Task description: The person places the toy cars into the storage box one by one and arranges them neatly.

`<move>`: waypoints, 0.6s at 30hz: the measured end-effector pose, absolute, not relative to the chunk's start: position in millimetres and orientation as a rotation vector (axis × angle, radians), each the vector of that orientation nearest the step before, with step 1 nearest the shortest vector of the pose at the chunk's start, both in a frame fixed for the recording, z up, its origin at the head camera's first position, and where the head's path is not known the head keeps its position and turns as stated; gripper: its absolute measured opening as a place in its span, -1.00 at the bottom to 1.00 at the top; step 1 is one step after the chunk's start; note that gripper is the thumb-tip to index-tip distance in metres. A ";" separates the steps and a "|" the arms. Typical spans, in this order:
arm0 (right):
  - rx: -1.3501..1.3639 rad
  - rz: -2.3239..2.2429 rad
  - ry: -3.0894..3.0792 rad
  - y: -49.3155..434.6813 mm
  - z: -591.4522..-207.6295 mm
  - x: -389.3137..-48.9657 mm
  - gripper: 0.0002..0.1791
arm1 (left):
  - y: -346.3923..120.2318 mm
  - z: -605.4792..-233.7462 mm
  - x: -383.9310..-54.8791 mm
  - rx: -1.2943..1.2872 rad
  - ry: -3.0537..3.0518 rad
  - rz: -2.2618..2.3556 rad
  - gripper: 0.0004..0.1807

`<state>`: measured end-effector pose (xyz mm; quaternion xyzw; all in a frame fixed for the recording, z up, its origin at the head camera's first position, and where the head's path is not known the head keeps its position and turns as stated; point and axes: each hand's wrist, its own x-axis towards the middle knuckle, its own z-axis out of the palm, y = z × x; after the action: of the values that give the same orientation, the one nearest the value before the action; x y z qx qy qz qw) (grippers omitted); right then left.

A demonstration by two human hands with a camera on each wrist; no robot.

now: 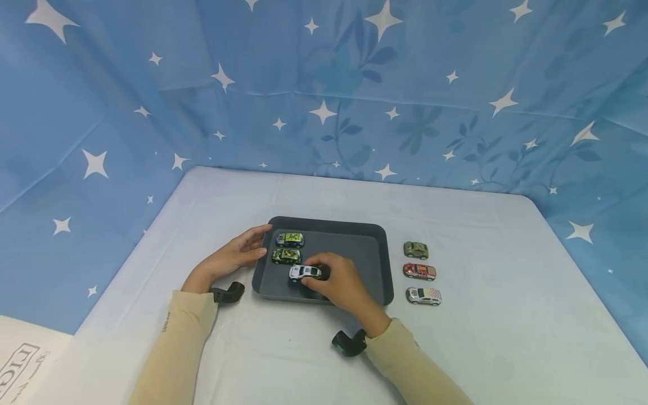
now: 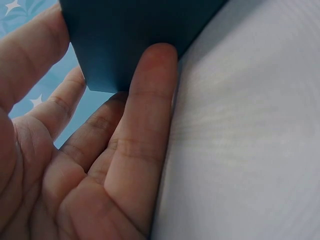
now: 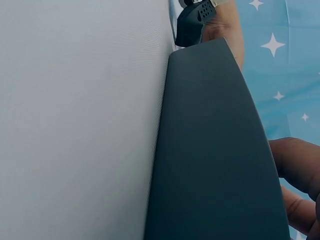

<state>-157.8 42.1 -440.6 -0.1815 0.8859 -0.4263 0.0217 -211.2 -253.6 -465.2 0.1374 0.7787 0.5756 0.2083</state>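
In the head view, a grey tray (image 1: 324, 226) lies on the white table. My right hand (image 1: 340, 280) pinches a white toy car (image 1: 304, 272) between thumb and fingers, low over the tray's front left part. Behind that car, a green camouflage toy car (image 1: 286, 256) and a blue-and-yellow-green toy car (image 1: 290, 240) sit inside the tray. My left hand (image 1: 237, 254) touches the tray's left side with fairly straight fingers. In the left wrist view its fingertips (image 2: 156, 60) lie against the outer wall. The right wrist view shows the tray wall (image 3: 210, 140), with the held car hidden.
Right of the tray, a green toy car (image 1: 416, 250), a red toy car (image 1: 419, 271) and a white-and-silver toy car (image 1: 423, 296) form a column on the table. A blue curtain with stars (image 1: 324, 112) hangs behind. A printed cardboard piece (image 1: 25, 360) shows at the lower left.
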 end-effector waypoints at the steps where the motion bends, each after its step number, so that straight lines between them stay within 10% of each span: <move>1: -0.568 -1.314 2.745 41.0 -440.7 -157.9 -0.71 | -253.9 -465.0 -211.1 0.376 2.163 1.606 -0.15; 18: -0.621 -1.214 2.776 23.2 -443.5 -160.7 -0.69 | -253.3 -465.8 -211.7 0.385 2.175 1.592 -0.20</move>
<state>-160.7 23.2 -443.5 -0.2008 0.8973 -0.3923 0.0246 -211.7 -253.3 -465.8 0.1384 0.7815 0.5718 0.2079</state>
